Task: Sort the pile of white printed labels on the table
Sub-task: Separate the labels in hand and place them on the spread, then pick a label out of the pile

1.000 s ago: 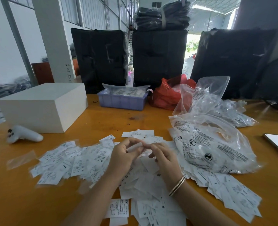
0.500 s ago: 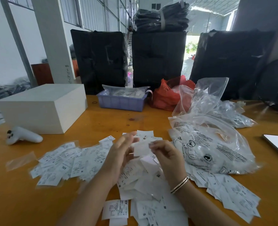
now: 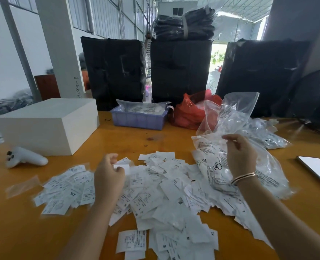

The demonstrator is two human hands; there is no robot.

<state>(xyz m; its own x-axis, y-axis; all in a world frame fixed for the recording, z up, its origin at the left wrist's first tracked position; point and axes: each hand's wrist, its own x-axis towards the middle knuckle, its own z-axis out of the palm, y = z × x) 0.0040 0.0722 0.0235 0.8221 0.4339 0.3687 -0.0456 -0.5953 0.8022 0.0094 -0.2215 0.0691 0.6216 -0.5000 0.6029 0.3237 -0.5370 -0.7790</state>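
A single label (image 3: 122, 167) is pinched in the left hand (image 3: 108, 177) while the right hand (image 3: 239, 154) — fingers loosely curled, seemingly empty — is raised over the clear bag (image 3: 268, 175); the size mark is best read before the label is laid on its matching group.

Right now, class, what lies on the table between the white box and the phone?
In the head view, between the white box and the phone lie the label pile and clear plastic bags.

bare table (image 3: 136, 139) behind labels (image 3: 166, 184), white box (image 3: 48, 124) left, plastic bags (image 3: 249, 156) right
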